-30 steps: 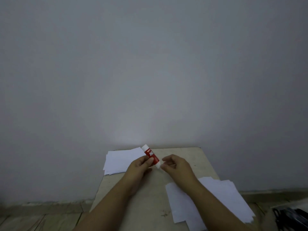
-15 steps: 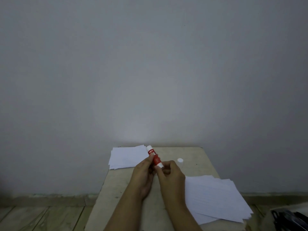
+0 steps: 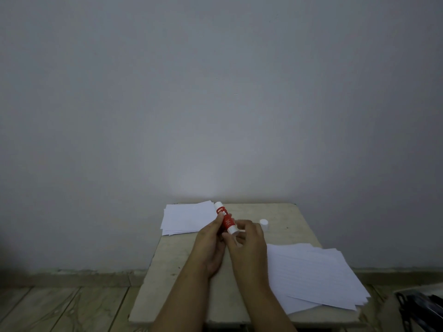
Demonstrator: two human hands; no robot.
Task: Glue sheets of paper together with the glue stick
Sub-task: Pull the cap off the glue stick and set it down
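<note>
- Head view: the left hand (image 3: 211,245) grips the glue stick (image 3: 225,219) around its red barrel, fingers curled round it, holding it tilted above the tabletop (image 3: 182,291) with one white end pointing up and away.
- The right hand (image 3: 248,245) pinches the lower white end of the glue stick between thumb and fingertips; whether it is twisting the base cannot be told.
- A small white cap (image 3: 264,223) stands on the tabletop just right of the hands, apart from both, so the glue stick looks uncapped.
- A stack of paper (image 3: 184,218) lies at the far left of the tabletop, behind the left hand; a looser, fanned pile of sheets (image 3: 314,276) lies to the right, overhanging the near right corner.
- Handling, as a judgement: the glue stick is light and rigid with a smooth plastic barrel, best held mid-barrel as it is here, leaving the base free to turn and the sticky tip untouched.
- The sheets are thin, limp and easily creased or slid; one is best lifted by a corner or edge, and held flat with a palm while glue is rubbed on.
- A dark object (image 3: 422,307) sits at the lower right edge, too cut off to identify.
</note>
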